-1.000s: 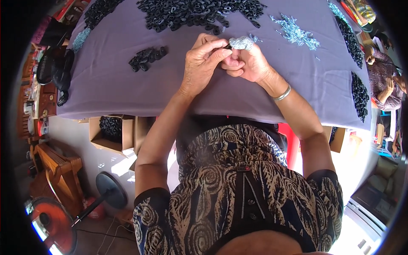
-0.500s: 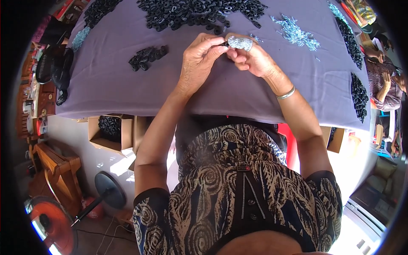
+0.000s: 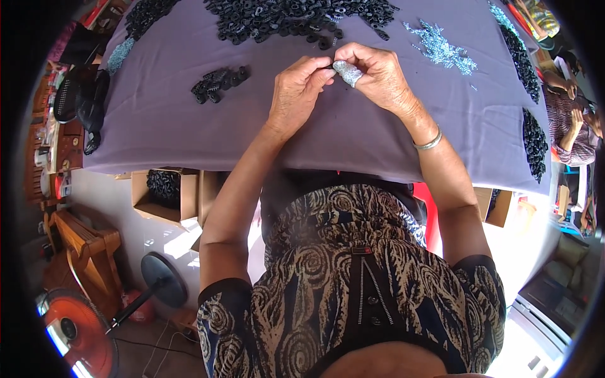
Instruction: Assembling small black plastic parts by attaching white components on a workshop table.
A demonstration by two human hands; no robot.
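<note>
My left hand (image 3: 295, 93) pinches a small black part (image 3: 329, 65) between thumb and fingers; most of it is hidden by the fingertips. My right hand (image 3: 386, 79) meets it from the other side, its fingers bent and its thumb pressed toward the part. A silvery wrap (image 3: 348, 73) covers that thumb. Whether the right fingers hold a separate small piece is hidden. Beyond both hands lies a large heap of black ring-like parts (image 3: 271, 22). To the left is a small cluster of similar black parts (image 3: 217, 84), and to the right a scatter of tiny pale-blue, shiny pieces (image 3: 444, 50).
A grey-purple cloth (image 3: 189, 138) covers the table. More black parts (image 3: 534, 145) lie along its right edge. Below the table's near edge stands a cardboard box (image 3: 164, 195) with black parts. A fan (image 3: 75, 334) is at lower left. Other people (image 3: 570, 120) sit at far right.
My right hand has turned over and its fingers have curled, with the wrapped thumb now pointing up-left toward the part. The left hand has stayed nearly in place.
</note>
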